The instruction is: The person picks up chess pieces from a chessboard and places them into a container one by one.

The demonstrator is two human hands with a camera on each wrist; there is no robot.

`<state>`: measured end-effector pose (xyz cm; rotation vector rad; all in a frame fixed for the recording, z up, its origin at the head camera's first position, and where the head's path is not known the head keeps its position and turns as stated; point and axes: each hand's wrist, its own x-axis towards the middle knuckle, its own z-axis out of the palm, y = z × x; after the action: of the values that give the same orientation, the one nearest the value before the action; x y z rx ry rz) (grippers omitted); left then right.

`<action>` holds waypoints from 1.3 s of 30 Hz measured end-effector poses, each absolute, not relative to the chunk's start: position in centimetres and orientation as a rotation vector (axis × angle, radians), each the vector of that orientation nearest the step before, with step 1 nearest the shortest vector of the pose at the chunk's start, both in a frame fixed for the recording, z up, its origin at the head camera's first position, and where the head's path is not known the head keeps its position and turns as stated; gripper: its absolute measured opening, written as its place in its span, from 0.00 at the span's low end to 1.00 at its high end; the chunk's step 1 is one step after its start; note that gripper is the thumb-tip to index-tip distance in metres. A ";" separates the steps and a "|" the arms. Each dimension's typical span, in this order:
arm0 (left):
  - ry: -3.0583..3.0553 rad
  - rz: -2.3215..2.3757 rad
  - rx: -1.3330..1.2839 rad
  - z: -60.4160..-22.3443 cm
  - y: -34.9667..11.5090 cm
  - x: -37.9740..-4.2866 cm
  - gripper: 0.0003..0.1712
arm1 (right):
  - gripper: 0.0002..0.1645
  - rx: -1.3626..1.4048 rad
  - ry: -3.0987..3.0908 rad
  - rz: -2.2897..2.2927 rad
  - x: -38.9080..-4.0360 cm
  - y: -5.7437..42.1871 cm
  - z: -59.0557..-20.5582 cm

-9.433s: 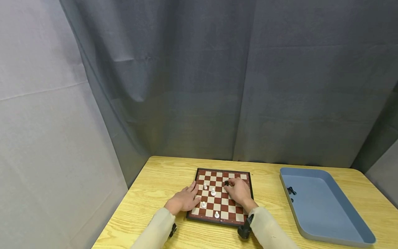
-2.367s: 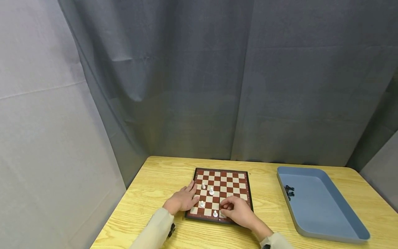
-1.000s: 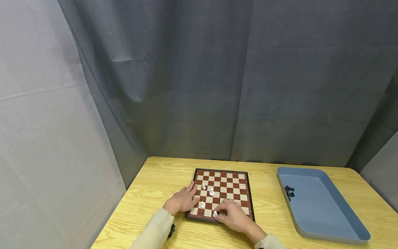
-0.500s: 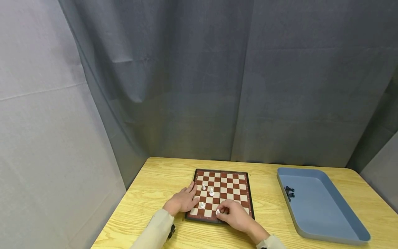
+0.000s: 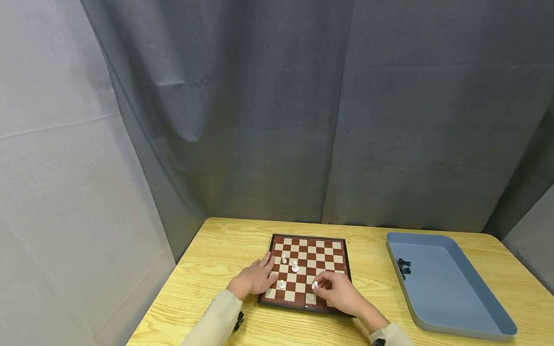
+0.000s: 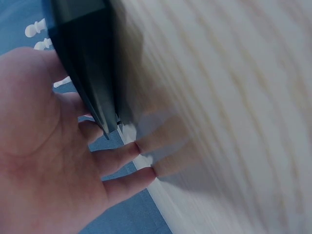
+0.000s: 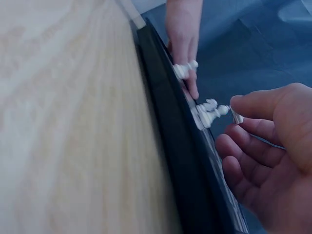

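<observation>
A folding chessboard [image 5: 290, 296] with red and cream squares lies on the wooden table. My right hand [image 5: 339, 292] pinches a small white chess pawn [image 5: 315, 284] between thumb and index finger. In the right wrist view this pawn [image 7: 237, 116] is held off the board, partly covered by the fingertips. My left hand [image 5: 252, 279] rests on the board's left edge, fingers extended. On the board's left half stand a white knight [image 5: 283, 259], a larger white chess piece [image 5: 295, 267] and a white pawn [image 5: 282, 284].
A shallow blue-grey tray [image 5: 459, 298] sits on the table to the right. Several black chess pieces [image 5: 404, 265] lie along its left side. Grey curtains [image 5: 277, 120] hang behind and beside the table [image 5: 216, 250].
My right hand has taken the white pawn from the board's near edge and moved it right and away from me. Earlier, it held a black piece over the board. My left hand stays put.
</observation>
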<state>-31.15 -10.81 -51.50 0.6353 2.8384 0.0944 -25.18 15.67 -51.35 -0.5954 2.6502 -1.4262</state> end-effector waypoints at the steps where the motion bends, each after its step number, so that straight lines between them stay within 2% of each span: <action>1: 2.839 0.094 0.636 -51.5 -10.8 -31.2 0.37 | 0.09 -0.587 2.656 -1.427 -25.3 16.0 -51.3; 13: 2.835 0.091 0.633 -51.2 -10.8 -31.1 0.37 | 0.05 -0.375 2.819 -1.429 -26.0 19.8 -49.2; 32: 2.835 0.093 0.625 -51.4 -10.8 -31.0 0.37 | 0.19 -0.254 2.962 -1.442 -27.0 27.9 -47.6; 39: 2.835 0.090 0.623 -51.5 -10.7 -31.0 0.37 | 0.20 -0.223 3.011 -1.475 -27.9 31.3 -49.0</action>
<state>-31.05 -10.72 -51.46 0.6227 2.8349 0.0905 -27.89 31.34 -48.99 -0.2226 3.0112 -1.4753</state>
